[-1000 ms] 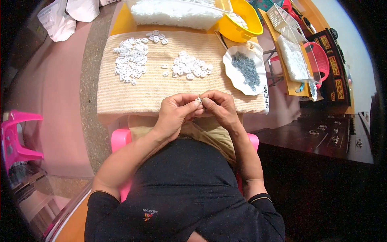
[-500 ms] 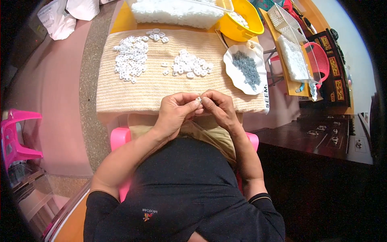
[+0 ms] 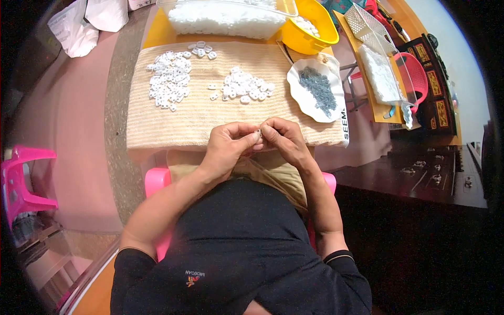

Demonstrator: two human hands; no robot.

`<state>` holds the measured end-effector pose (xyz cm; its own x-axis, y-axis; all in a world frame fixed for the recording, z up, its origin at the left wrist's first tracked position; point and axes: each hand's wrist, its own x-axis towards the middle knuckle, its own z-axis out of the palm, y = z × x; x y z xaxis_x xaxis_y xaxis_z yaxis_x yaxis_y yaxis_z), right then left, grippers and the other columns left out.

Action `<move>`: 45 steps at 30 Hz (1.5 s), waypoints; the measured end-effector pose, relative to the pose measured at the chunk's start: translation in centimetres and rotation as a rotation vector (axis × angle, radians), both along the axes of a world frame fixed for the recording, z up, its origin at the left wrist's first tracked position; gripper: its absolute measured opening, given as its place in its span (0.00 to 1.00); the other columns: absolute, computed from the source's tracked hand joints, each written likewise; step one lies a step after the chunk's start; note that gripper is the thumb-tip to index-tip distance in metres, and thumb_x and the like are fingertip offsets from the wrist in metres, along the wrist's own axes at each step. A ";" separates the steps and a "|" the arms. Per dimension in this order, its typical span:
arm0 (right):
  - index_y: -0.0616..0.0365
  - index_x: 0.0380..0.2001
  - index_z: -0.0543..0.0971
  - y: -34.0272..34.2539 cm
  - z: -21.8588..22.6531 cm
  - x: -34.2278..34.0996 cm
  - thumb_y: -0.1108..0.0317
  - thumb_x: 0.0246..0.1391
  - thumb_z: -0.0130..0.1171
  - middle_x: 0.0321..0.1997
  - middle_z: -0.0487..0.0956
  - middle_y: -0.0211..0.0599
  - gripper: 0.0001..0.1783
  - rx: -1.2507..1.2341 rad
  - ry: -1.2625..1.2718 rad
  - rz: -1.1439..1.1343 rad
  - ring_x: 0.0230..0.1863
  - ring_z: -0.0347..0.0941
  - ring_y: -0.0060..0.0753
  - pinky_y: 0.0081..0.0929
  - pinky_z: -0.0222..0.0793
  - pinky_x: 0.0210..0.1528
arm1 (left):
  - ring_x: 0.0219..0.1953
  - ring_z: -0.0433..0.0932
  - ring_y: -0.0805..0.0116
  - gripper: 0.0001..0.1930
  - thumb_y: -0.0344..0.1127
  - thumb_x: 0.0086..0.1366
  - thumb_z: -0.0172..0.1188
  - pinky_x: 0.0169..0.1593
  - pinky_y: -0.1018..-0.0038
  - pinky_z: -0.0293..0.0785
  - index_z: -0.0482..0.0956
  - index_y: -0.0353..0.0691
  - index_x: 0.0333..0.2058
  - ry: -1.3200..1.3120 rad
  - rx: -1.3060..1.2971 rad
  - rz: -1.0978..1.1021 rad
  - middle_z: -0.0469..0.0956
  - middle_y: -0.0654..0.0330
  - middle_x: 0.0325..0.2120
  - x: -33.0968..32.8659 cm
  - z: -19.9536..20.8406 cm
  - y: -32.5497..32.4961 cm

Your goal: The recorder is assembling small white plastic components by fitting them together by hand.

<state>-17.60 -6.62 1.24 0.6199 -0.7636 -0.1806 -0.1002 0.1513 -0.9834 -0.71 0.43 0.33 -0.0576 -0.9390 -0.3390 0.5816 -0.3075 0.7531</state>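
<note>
Above the near edge of the striped cream towel [image 3: 184, 123], my left hand [image 3: 223, 149] and my right hand [image 3: 287, 140] meet fingertip to fingertip. Pinched between them is a small white plastic piece [image 3: 259, 133], mostly covered by the fingers. Beyond my hands lies a middle pile of white plastic pieces [image 3: 247, 85]. A larger pile of white pieces with holes [image 3: 169, 81] spreads to the left, with a few more pieces [image 3: 201, 50] behind it. On the right, a white wavy-rimmed dish [image 3: 296, 97] holds many tiny dark grey, slender pieces [image 3: 319, 90], too small to name.
At the back stand a clear bin [image 3: 290, 9] full of white pieces and a yellow basin [image 3: 310, 47]. To the right, a side table [image 3: 375, 109] bears another clear bin and a white basket [image 3: 362, 23]. A pink stool [image 3: 29, 181] stands at the left.
My fingers have closed further over the small white piece, so less of it shows. Both hands remain in nearly the same place. The whole view has shifted slightly.
</note>
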 end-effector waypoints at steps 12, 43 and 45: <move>0.67 0.41 0.76 -0.7 -0.6 -0.9 0.65 0.61 0.55 0.34 0.79 0.34 0.14 0.118 -0.084 0.039 0.35 0.76 0.19 0.17 0.74 0.39 | 0.30 0.78 0.77 0.08 0.26 0.62 0.59 0.34 0.83 0.76 0.77 0.30 0.40 0.073 0.023 0.029 0.80 0.58 0.30 0.0 0.3 -0.1; 0.65 0.35 0.78 0.0 -0.6 -0.2 0.69 0.60 0.56 0.31 0.78 0.26 0.09 -0.149 0.019 0.002 0.33 0.71 0.14 0.14 0.70 0.36 | 0.32 0.80 0.73 0.09 0.26 0.62 0.59 0.38 0.77 0.80 0.77 0.32 0.41 0.091 0.020 0.026 0.80 0.57 0.32 0.0 -0.2 0.1; 0.66 0.37 0.78 -0.1 -0.7 -0.4 0.69 0.60 0.56 0.32 0.79 0.28 0.10 -0.079 0.008 0.002 0.33 0.72 0.15 0.15 0.72 0.36 | 0.32 0.80 0.73 0.09 0.26 0.62 0.59 0.39 0.77 0.80 0.76 0.32 0.41 0.113 0.010 0.027 0.80 0.57 0.33 0.0 -0.3 0.1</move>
